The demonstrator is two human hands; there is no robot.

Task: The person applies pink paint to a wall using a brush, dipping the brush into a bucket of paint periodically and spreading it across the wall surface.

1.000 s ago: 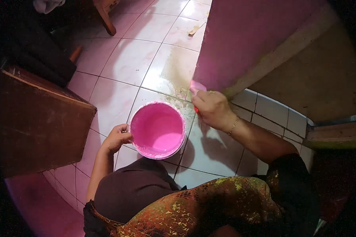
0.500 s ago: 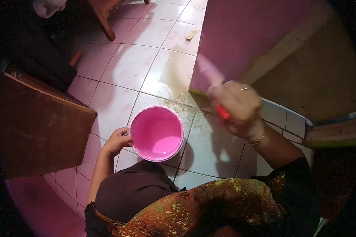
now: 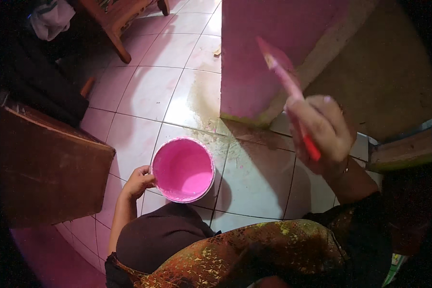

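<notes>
My left hand grips the rim of a round paint bucket, fingers outside and thumb at the edge. Pink paint lies in the bottom, and pink smears coat the inner wall and rim. At the right, my right hand is closed around a paintbrush with a red handle end. Its pink-coated head points up and left in front of a pink-painted wall. Whether the bristles touch that surface I cannot tell.
White floor tiles carry a dusty stain by the wall's foot. On the left stands a brown wooden piece of furniture. A carved wooden chair leg is at the far left, near a pale cloth. A brown panel adjoins the wall.
My right hand and the brush have moved right, and the brush head now shows higher against the wall. The view has shifted slightly; my left hand keeps its grip on the bucket.
</notes>
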